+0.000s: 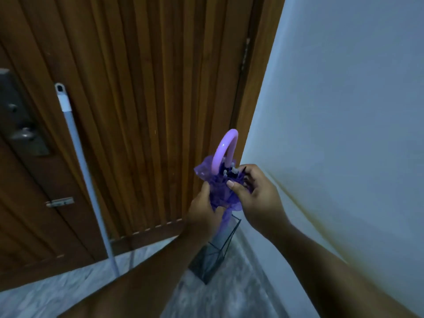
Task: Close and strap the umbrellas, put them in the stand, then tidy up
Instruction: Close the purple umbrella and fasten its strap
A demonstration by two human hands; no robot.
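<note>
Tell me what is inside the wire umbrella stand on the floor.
The purple umbrella, gripped by both hands, runs down toward the wire stand. Its lower part seems to enter the stand's open top, but the left forearm covers the stand's near side, so the tip and any other contents stay unseen.

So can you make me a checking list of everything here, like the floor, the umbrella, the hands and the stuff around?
Surface: pale marbled floor.
Job's things: purple umbrella, folded, pink handle up, lower end in the wire stand.
Clutter: white pole leaning on the door.
Grippers: left hand grips the fabric; right hand pinches the top folds.
Cables: nothing seen.
Surroundings: wooden door, metal lock, white wall.
</note>
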